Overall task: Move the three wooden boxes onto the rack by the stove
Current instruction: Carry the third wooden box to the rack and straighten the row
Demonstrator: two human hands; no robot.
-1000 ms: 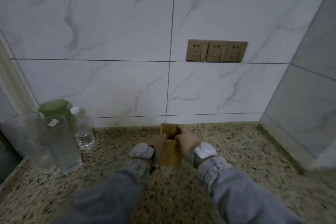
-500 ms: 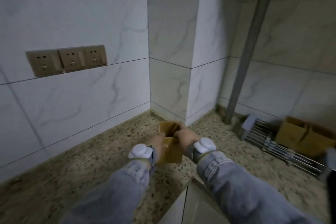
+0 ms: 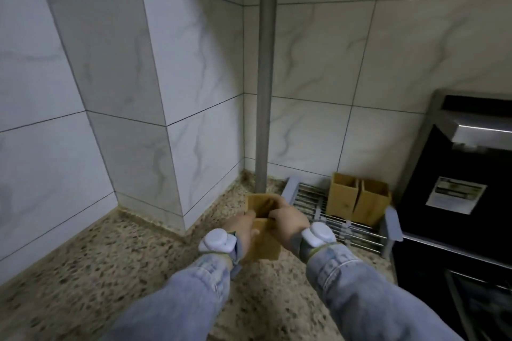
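Observation:
I hold an open-topped wooden box between both hands above the speckled counter. My left hand grips its left side and my right hand grips its right rim. Just to the right lies a grey wire rack with two more wooden boxes standing upright side by side, one to the left of the other, at its far right end. The held box hangs near the rack's left end, apart from those two.
A black stove stands right of the rack. A grey vertical pipe runs down the wall corner behind the rack. A tiled column juts out on the left. Granite counter spreads below my arms.
I have turned right with the box held in both hands, away from the sockets and glass jars. The rack, its two boxes and the stove have come into full view.

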